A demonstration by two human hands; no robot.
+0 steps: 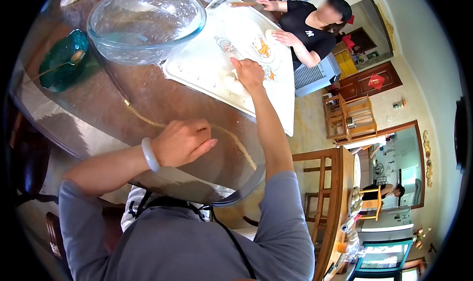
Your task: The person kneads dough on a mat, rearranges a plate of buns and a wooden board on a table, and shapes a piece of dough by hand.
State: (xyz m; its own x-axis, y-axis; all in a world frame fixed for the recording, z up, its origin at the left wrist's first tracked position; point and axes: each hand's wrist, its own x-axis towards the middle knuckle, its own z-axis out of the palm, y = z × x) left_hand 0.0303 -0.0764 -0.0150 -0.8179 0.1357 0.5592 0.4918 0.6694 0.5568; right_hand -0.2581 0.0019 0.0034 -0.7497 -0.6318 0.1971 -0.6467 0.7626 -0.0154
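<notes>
My right hand (pixel 249 74) is on a lump of pale dough (pixel 233 84) that lies on a white tray (pixel 197 81) with cartoon prints. Its thumb points up, and the fingers are curled down against the dough, partly out of sight. My left hand (pixel 182 142), a pale bangle at its wrist, is over the brown table near its edge, apart from the tray. Its fingers are curled in and the thumb lies along them; nothing shows in it.
A large clear glass bowl (pixel 143 49) smeared with white stands beside the tray. Further left is a green bowl (pixel 55 74) with a spoon (pixel 77 57). Across the tray, a person in black (pixel 310 32) has one hand on dough (pixel 270 36) and the other at a wooden rolling pin (pixel 242 4).
</notes>
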